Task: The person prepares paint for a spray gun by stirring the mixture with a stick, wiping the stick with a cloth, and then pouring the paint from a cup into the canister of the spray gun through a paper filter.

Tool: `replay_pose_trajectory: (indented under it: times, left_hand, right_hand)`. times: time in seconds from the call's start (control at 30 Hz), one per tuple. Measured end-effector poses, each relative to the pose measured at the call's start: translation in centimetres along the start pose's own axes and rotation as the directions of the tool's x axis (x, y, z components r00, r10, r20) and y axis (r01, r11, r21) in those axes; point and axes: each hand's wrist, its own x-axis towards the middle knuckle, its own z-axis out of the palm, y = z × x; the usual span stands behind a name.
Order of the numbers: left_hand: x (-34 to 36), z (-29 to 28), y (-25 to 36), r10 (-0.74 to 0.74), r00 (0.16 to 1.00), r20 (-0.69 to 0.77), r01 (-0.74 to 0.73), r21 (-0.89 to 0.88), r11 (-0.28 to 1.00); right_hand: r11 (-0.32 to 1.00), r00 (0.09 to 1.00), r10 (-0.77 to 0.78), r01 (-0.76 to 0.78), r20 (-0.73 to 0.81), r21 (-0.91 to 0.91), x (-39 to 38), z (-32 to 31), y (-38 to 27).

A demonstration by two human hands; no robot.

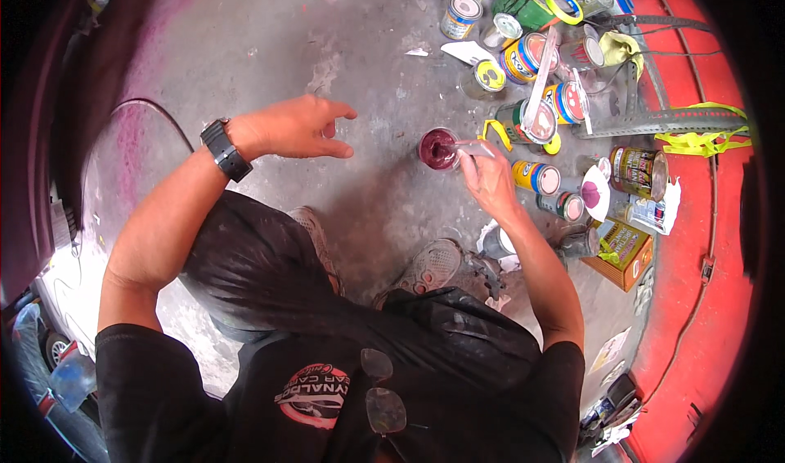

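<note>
Left hand (315, 129): held over the floor (372, 62), left of the cup (421, 154); thumb and forefinger are spread and nothing is gripped.
Right hand (488, 178): closed on a pale stick (477, 147), pinched over the cup's right side; whether the rim is also touched cannot be told.
Cup: placed on the floor, right of the left hand and left of the tins; dark red paint (442, 147) is contained.
Stick tip: not clearly seen, so its depth in the paint cannot be judged.
Tipping risk: the cup could be upset if the stick were pressed hard against its wall, since no steadying by the left hand is seen.
Spill risk: paint could be slopped over the rim by too brisk a stroke, or dripped if the stick were lifted out undrained.
Knock risk: the small tin (536, 177), just right of the right hand, could be struck by a wide swing of the wrist.
Foot risk: the right shoe (433, 263) is planted nearer than the cup; the cup could be kicked by a careless step.
</note>
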Motion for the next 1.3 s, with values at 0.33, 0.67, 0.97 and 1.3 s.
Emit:
replay_pose_trajectory:
  times: [0.33,0.67,0.97,1.3]
  left_hand:
    - [-0.09,-0.3,0.62,-0.047,0.999,0.025,0.048,-0.047,0.998]
    - [-0.33,-0.35,0.64,-0.033,0.999,0.017,0.033,-0.023,0.999]
    - [-0.46,-0.36,0.77,-0.04,0.999,0.013,0.041,-0.025,0.999]
    - [-0.39,-0.15,0.15,0.0,1.0,-0.006,0.0,-0.006,1.0]
  right_hand:
    - [1.0,0.996,0.007,-0.006,0.093,-0.011,-0.06,-0.27,0.22]
    - [0.997,0.998,0.023,-0.028,0.061,0.071,-0.33,-0.04,0.22]
    - [0.996,0.995,0.056,-0.062,0.079,0.07,-0.23,-0.31,-0.39]
    - [0.998,1.0,-0.004,0.004,0.002,0.06,-0.39,0.09,0.22]
